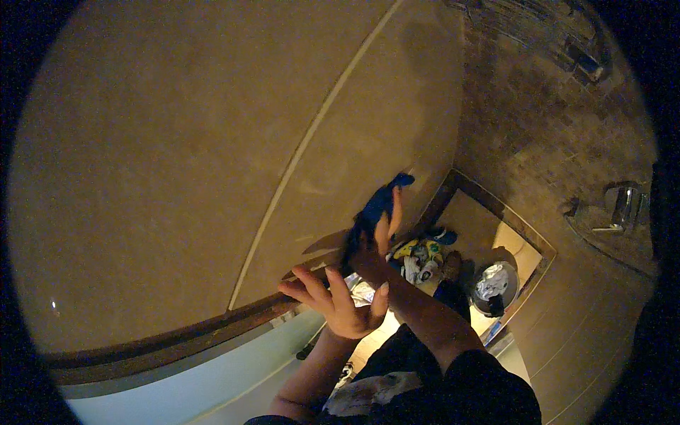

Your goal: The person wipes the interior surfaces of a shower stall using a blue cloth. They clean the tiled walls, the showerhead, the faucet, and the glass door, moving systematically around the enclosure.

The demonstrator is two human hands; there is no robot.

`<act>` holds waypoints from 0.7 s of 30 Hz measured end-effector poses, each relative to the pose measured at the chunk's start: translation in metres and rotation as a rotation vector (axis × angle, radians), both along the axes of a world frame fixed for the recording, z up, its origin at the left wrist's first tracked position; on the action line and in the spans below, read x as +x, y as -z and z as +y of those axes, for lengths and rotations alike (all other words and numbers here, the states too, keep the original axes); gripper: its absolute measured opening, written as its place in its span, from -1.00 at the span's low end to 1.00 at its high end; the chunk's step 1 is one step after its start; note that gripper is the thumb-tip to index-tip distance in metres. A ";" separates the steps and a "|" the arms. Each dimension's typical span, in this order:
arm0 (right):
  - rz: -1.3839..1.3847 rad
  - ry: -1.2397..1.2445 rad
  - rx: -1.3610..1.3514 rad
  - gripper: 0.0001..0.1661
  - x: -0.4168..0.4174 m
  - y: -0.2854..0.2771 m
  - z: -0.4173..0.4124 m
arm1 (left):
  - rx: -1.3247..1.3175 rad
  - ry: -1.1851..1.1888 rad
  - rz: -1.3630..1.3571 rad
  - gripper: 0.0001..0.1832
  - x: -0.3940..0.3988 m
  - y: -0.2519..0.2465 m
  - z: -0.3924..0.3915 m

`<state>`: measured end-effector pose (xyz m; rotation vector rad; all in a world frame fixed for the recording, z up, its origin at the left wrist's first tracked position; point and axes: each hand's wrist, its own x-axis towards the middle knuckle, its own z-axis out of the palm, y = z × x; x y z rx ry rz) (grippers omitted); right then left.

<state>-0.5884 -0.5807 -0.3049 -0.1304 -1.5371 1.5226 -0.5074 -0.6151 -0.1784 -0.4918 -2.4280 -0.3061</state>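
My right hand (390,218) reaches forward beside a tan wall, its forearm crossing in front of my left wrist area. A dark blue item (372,207), seemingly cloth, is in its grasp, with part sticking out beyond the fingertips. Blur and shadow hide the palm side, and whether the item touches the wall I cannot tell. Nearer to me, my left hand (342,311) is raised with palm up and fingers spread, holding nothing. Its fingertips lie close to the brown ledge (255,308) below the wall.
On the floor lies a heap of clothes or cloths (419,260), with a blue slipper (443,235) behind it. A round bucket (512,297) holding white cloth stands to the right. Chrome fixtures (621,207) project from the right wall. A pale blue panel (202,366) runs below the ledge.
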 end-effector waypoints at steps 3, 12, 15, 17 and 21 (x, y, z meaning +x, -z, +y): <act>-0.127 -0.255 0.029 -0.46 0.030 -0.011 -0.007 | 0.015 0.030 0.002 -0.03 0.004 0.003 -0.002; 0.248 -0.168 0.570 -0.30 0.018 -0.026 0.002 | -0.071 0.078 0.033 -0.06 0.001 0.015 -0.013; 0.133 -0.193 0.486 -0.29 0.025 0.005 0.009 | -0.160 0.001 -0.086 0.01 0.000 0.033 -0.011; -0.012 -0.224 0.354 -0.29 0.027 0.028 0.008 | -0.090 -0.004 -0.188 -0.10 -0.004 0.041 -0.005; -0.207 -0.381 0.052 -0.28 0.038 0.044 -0.009 | -0.171 -0.085 -0.270 -0.09 -0.006 0.055 -0.006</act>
